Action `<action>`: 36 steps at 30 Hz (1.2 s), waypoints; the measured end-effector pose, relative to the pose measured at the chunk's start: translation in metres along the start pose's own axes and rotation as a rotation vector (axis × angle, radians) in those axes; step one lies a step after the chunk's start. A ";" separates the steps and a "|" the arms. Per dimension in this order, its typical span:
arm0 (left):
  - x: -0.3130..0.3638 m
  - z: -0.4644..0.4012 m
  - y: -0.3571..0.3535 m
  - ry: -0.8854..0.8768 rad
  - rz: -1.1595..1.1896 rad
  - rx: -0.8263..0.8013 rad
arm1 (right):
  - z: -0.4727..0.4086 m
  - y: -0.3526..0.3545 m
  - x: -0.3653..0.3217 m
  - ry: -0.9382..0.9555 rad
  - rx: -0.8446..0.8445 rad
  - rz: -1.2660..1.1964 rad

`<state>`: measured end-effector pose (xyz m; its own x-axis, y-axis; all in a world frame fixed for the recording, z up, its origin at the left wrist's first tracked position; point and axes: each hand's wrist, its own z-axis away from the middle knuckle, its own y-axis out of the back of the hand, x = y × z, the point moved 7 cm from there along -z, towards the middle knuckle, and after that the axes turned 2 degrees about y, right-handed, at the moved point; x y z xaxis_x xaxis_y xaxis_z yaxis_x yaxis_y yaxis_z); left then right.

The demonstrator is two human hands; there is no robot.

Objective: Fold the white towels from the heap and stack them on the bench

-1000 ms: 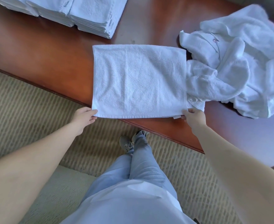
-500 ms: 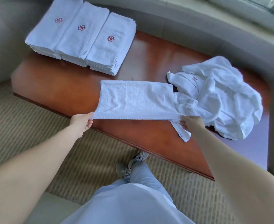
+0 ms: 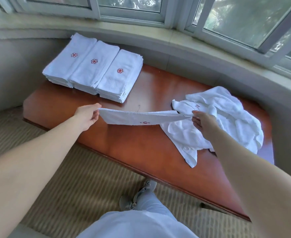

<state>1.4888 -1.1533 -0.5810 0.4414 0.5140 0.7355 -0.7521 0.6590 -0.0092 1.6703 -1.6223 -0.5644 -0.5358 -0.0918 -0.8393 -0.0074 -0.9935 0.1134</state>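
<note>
Head view: my left hand (image 3: 87,115) and right hand (image 3: 203,121) each pinch an end of the towel (image 3: 137,117), held above the surface (image 3: 137,148) centre. Uneven tension could skew the fold; my right hand may snag the heap (image 3: 227,121).

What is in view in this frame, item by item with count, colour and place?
folded towel stacks: three, white with red flower logos, side by side at the bench's far left end
held towel: one, white, stretched in the air between both hands above the bench
towel heap: one, white, crumpled at the bench's right end
bench: one, reddish-brown wood, under the window
windows: pale frames, along the top
carpet: beige, striped, below the bench
left hand: grip pinches the towel's left end
right hand: grip pinches the towel's right end
</note>
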 end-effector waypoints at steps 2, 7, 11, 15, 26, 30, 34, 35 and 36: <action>0.027 0.011 -0.005 -0.055 -0.027 -0.075 | 0.007 -0.002 -0.030 0.123 -0.020 0.143; 0.095 0.040 -0.014 -0.443 -0.618 -0.105 | 0.032 -0.012 -0.102 0.497 0.064 0.694; 0.150 0.061 -0.017 -0.799 -0.895 0.142 | 0.043 -0.017 -0.149 0.707 0.132 0.845; 0.161 0.061 -0.011 -0.728 -1.088 0.051 | 0.042 -0.015 -0.154 0.596 -0.023 0.964; 0.138 0.034 0.010 -0.396 -1.081 -0.096 | 0.027 -0.029 -0.135 0.389 -0.144 0.891; 0.133 0.023 0.002 -0.409 -0.753 -0.044 | 0.017 -0.035 -0.134 0.476 -0.044 0.783; 0.139 0.020 0.001 -0.496 -0.742 -0.042 | 0.014 -0.039 -0.137 0.533 0.003 0.718; 0.140 0.021 0.002 -0.510 -0.749 -0.049 | 0.014 -0.039 -0.137 0.547 0.005 0.707; 0.141 0.022 0.002 -0.516 -0.759 -0.052 | 0.014 -0.039 -0.137 0.557 0.004 0.700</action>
<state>1.5389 -1.0914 -0.4629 0.5249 -0.3671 0.7679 -0.3219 0.7496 0.5783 1.7318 -1.5701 -0.4463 0.0688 -0.6973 -0.7134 0.1640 -0.6975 0.6976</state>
